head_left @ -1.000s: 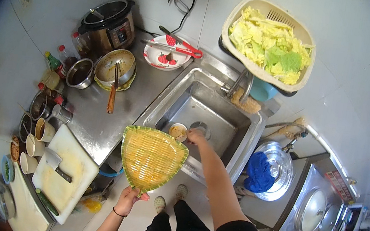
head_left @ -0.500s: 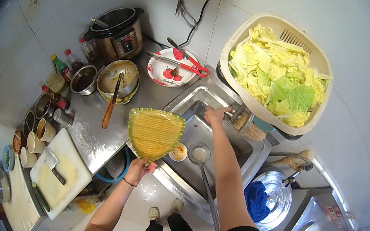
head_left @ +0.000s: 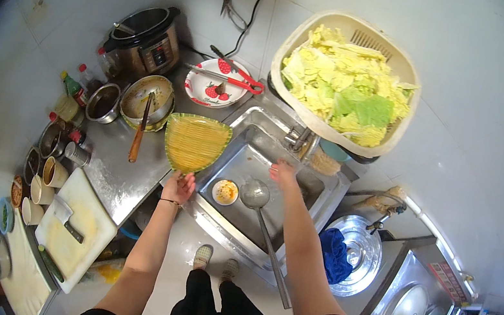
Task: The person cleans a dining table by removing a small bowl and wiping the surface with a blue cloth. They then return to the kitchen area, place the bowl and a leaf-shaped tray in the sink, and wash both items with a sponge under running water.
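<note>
A shallow woven bamboo basket (head_left: 195, 142) with a green rim sits at the counter's edge, left of the sink. My left hand (head_left: 178, 188) is at the basket's near tip, its fingers loosely apart and no longer over the rim. Above the steel sink (head_left: 242, 156), my right hand (head_left: 283, 172) hangs empty with loosely bent fingers, just short of the faucet (head_left: 297, 138). A long-handled ladle (head_left: 255, 193) rests in the sink, its handle reaching over the near rim. Beside it lies a small white dish (head_left: 225, 192) with orange residue.
Behind the sink stands a cream basket (head_left: 402, 128) of cabbage leaves. On the left counter are a strawberry plate (head_left: 199, 94) with tongs, a pot (head_left: 157, 94), a pressure cooker (head_left: 157, 52) and a cleaver (head_left: 65, 211) on a board (head_left: 91, 231). Blue cloth (head_left: 335, 255) lies right.
The bamboo basket has moved away from me onto the counter's edge, and my left hand's grip has loosened. My right hand has drawn back from the faucet. The whole view has shifted slightly.
</note>
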`<move>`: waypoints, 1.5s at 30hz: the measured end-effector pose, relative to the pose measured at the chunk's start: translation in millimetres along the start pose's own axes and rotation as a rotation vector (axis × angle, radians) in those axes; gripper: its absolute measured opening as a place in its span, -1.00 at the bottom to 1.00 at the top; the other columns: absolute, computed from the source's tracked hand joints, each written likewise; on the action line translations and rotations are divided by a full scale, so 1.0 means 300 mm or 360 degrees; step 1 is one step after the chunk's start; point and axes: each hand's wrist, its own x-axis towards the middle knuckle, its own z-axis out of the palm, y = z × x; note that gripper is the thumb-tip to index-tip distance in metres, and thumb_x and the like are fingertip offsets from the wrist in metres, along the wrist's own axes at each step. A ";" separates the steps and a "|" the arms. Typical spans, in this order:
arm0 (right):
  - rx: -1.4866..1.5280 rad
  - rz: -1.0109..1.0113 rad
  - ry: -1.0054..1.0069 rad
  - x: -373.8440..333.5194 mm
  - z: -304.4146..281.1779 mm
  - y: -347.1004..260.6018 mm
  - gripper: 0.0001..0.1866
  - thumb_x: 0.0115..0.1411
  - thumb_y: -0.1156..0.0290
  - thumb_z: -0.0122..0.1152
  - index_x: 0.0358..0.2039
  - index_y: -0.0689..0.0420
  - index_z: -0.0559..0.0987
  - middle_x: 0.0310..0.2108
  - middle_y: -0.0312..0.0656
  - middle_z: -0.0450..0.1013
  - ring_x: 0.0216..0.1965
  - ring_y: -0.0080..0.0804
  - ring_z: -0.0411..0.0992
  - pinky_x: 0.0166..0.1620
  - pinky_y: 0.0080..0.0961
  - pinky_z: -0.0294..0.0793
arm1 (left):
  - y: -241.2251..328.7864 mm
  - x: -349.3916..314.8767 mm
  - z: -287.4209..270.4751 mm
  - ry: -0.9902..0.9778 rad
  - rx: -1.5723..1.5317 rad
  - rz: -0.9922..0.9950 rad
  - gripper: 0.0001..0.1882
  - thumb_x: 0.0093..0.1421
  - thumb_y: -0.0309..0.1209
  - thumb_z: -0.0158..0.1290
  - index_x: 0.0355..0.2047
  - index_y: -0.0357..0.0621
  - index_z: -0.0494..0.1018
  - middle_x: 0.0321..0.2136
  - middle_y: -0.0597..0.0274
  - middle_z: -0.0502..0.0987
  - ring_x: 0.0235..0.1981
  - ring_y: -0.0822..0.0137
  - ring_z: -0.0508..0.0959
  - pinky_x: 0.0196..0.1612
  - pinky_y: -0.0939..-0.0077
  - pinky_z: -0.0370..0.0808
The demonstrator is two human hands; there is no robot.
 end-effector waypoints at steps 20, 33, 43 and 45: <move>-0.1276 -0.0293 0.0725 -0.247 -0.142 -0.043 -0.40 0.07 0.13 -0.14 0.06 0.23 0.12 0.01 -0.05 0.18 0.03 -0.13 0.12 0.04 -0.25 0.06 | -0.790 0.226 0.654 -0.2168 -0.0474 -0.0952 -0.70 0.12 -0.15 -0.12 -0.28 -0.06 0.38 -0.38 0.23 0.44 -0.35 0.40 0.41 -0.24 0.47 0.33; -0.1539 -0.0503 0.1009 -0.067 -0.145 0.196 -0.47 0.11 0.14 -0.18 0.06 0.12 0.15 0.02 -0.01 0.14 0.08 -0.02 0.01 0.08 -0.11 -0.08 | -0.744 0.049 0.714 -0.1585 -0.0317 -0.0873 -0.57 0.13 -0.01 -0.24 -0.21 -0.11 0.25 -0.22 0.14 0.34 -0.18 0.17 0.35 -0.09 0.30 0.30; -0.1641 -0.0333 0.0803 -0.547 -0.143 0.173 -0.58 0.05 0.03 -0.07 -0.35 0.16 0.48 -0.28 0.06 0.38 -0.21 -0.04 0.34 -0.17 -0.32 0.32 | -0.820 0.279 0.655 -0.0853 0.0882 -0.0730 -0.70 0.11 -0.20 -0.20 -0.36 -0.22 0.29 -0.51 0.13 0.43 -0.46 0.25 0.46 -0.39 0.38 0.42; -0.1842 0.0202 0.0232 -0.648 -0.150 0.157 -0.47 -0.03 -0.11 -0.03 -0.40 0.16 0.51 -0.34 0.05 0.41 -0.22 -0.04 0.35 -0.19 -0.32 0.34 | -0.794 0.252 0.713 -0.0902 0.1143 -0.0680 -0.66 0.12 -0.22 -0.20 -0.18 -0.18 0.25 -0.19 0.06 0.38 -0.15 0.12 0.39 -0.13 0.29 0.33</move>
